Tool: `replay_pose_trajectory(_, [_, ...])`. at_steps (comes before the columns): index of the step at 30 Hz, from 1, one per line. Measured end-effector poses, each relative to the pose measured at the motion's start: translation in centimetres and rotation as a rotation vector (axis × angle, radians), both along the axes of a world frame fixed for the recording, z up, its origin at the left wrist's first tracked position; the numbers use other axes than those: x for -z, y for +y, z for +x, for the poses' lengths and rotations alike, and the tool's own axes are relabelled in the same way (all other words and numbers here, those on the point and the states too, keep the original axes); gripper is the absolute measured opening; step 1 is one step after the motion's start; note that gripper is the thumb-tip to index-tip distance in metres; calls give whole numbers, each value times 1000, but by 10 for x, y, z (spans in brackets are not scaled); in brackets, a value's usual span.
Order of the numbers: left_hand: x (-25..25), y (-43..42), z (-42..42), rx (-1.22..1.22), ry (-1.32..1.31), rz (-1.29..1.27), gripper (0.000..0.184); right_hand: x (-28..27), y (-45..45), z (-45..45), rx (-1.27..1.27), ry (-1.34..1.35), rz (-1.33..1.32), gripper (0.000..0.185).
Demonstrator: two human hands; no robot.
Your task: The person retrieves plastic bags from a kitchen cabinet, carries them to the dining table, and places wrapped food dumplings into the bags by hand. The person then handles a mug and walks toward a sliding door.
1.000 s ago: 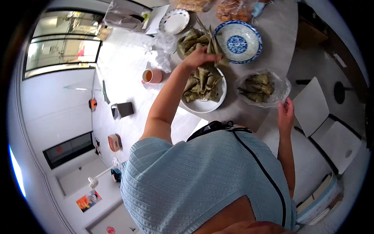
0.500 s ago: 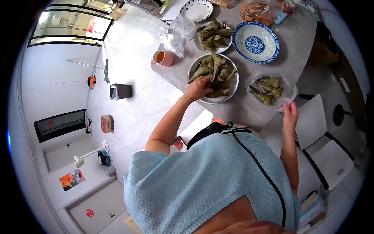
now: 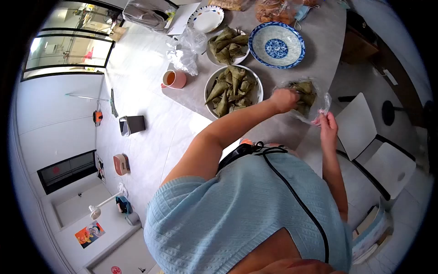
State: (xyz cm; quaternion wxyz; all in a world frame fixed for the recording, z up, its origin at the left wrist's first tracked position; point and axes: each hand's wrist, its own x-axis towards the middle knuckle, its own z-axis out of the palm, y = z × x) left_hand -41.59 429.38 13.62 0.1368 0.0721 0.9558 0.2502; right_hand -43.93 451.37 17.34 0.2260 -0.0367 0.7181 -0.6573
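Left hand: the left hand (image 3: 285, 100) reaches across to the clear bag (image 3: 325, 99), its fingers curled down at the wrapped bundles inside; the fingertips are hidden, so whether it grasps one or only touches cannot be told
Right hand: the right hand (image 3: 327, 122) is closed in a pinch on the near right edge of the clear bag, thumb and fingers together on the plastic
Bagged bundles: several green leaf-wrapped bundles (image 3: 310, 98) lie in the open mouth of the clear bag, on the grey table (image 3: 326, 50) near its right edge, partly covered by the left hand
White bowl: to the left of the bag, the white bowl (image 3: 261, 93) holds a heap of the same kind of bundles, piled at mixed angles; the left forearm passes just beside its near side
White dish: beyond the white bowl, the white dish (image 3: 247, 58) carries another pile
Blue-and-white bowl: the blue-and-white bowl (image 3: 277, 48) stands upright to the right of the white dish, holding nothing
Far side: a plate with a patterned rim (image 3: 205, 19) lies beyond the white dish, with a plastic bag of orange-brown food (image 3: 273, 12) farther right
Left side: a pink mug (image 3: 179, 80) with amber liquid stands near the table's left edge, close to crumpled clear plastic (image 3: 186, 51)
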Motion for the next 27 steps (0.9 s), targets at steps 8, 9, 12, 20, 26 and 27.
replay_pose_trajectory(8, [55, 44, 3, -62, 57, -217, 33, 4, 14, 19, 75, -42, 76, 17])
replay_pose_trajectory(9, [52, 39, 4, -86, 29, -124, 41, 3, 15, 19, 69, -39, 68, 17])
replay_pose_trajectory(12, [15, 14, 21, -111, 107, 88, 46, 5, 22, 18, 40, 7, 100, 17])
replay_pose_trajectory(20, [-69, -53, 83, -618, 364, 62, 43, 9, 13, 5, 20, -20, 14, 17])
replay_pose_trajectory(26, [-53, -86, 110, -1058, 176, 109, 47, 4, 5, -4, -37, 11, 57, 21])
replay_pose_trajectory(27, [-51, -92, 115, -1050, 140, 124, 48, 4, 6, -4, -34, 9, 60, 21])
